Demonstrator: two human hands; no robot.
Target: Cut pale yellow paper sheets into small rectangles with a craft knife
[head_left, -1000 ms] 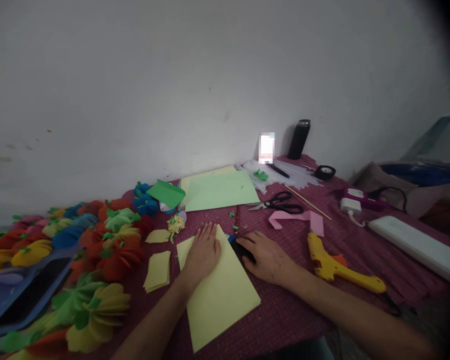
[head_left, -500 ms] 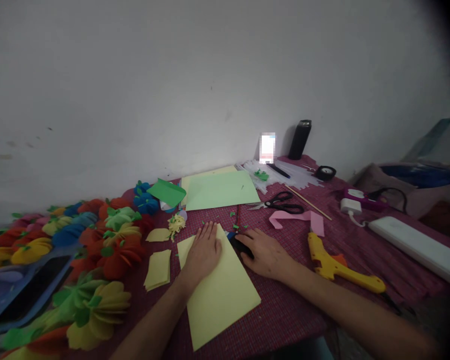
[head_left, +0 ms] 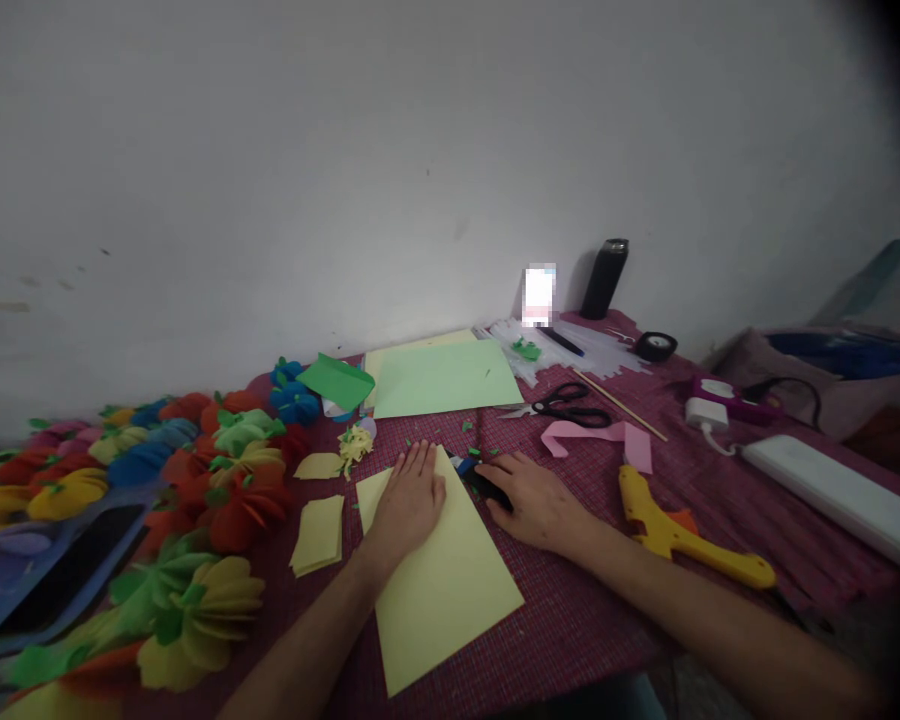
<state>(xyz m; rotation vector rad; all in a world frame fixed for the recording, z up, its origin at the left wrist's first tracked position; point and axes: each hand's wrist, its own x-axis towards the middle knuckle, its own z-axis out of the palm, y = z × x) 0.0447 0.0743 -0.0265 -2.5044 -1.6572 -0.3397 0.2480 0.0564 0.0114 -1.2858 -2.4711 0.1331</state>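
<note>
My left hand [head_left: 412, 500] lies flat, fingers stretched out, on a pale yellow paper sheet or thin stack [head_left: 450, 610]. At the paper's upper right edge is a black tool with a blue part, which looks like a stapler [head_left: 493, 488]. My right hand [head_left: 536, 505] has its fingers around it, and the hand partly covers it. Left of the paper are a small pile of cut yellow pieces [head_left: 319, 535], a single yellow petal-shaped piece [head_left: 319, 466] and a heap of yellow scraps [head_left: 355, 447].
Colourful paper flowers [head_left: 195, 470] crowd the left side, near a dark phone [head_left: 71, 570]. Behind my hands lie light green paper [head_left: 442, 378] and black scissors [head_left: 570, 405]. A yellow glue gun [head_left: 682, 540], pink strip [head_left: 592, 434], wooden stick [head_left: 619, 405] and white power strip [head_left: 832, 490] are to the right.
The view has shifted slightly. My left hand stays on the paper. My right hand's fingers have shifted a little, and more of the black stapler shows.
</note>
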